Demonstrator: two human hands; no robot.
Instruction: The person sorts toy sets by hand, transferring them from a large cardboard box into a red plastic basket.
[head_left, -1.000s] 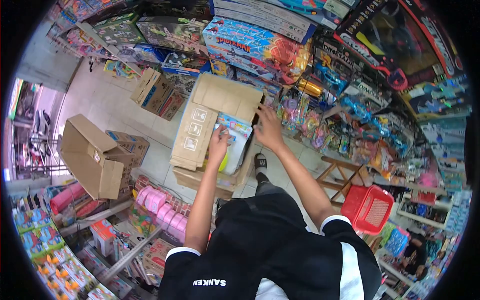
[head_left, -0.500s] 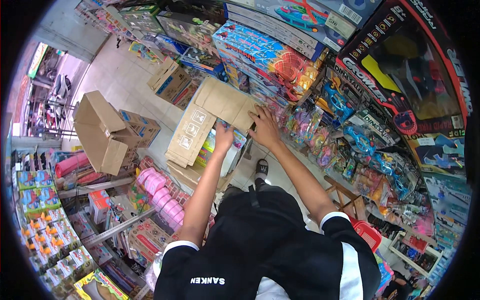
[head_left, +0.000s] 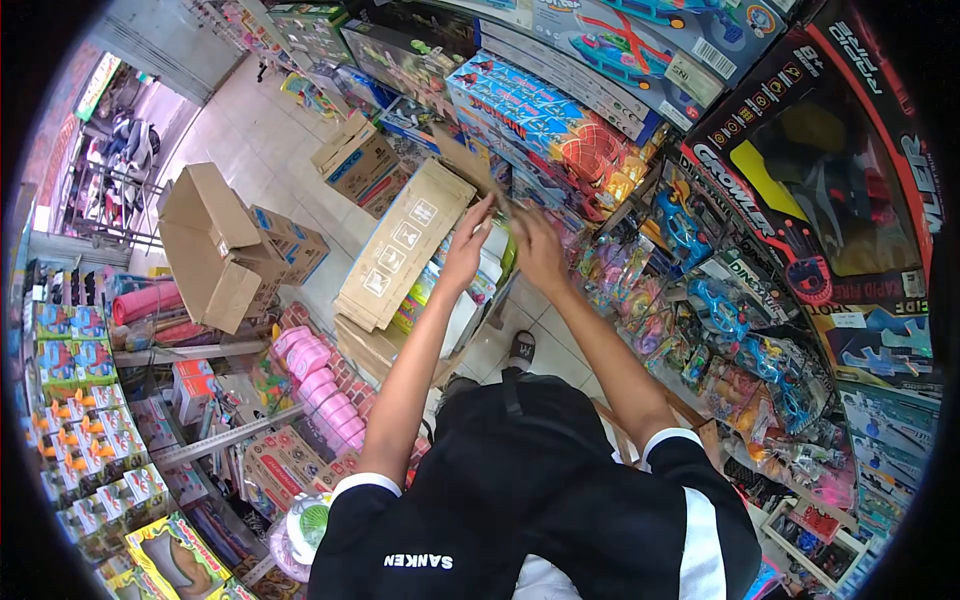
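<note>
In front of me stands a cardboard carton (head_left: 408,245) with its top flaps folded outward and printed handling symbols on the near-left flap. Its far flap (head_left: 465,163) is tilted up steeply. My left hand (head_left: 466,252) is over the opening, fingers stretched toward the base of that flap and holding nothing visible. Beside it, at the carton's right edge, my right hand (head_left: 538,252) is smeared by motion, its fingertips near the same flap. Between my arms, colourful packaged goods (head_left: 488,268) with white and green parts show inside the carton.
An opened carton (head_left: 212,250) and a smaller box (head_left: 358,165) stand on the tiled floor. Stacked toy boxes (head_left: 540,120) and bagged toys (head_left: 640,270) line the right side. Pink rolls (head_left: 320,385) and shelved toys lie to the left.
The far flap, lying flat under my right hand before, has swung up and away, uncovering more of the contents. My left hand has come out from inside the carton and moved up and right.
</note>
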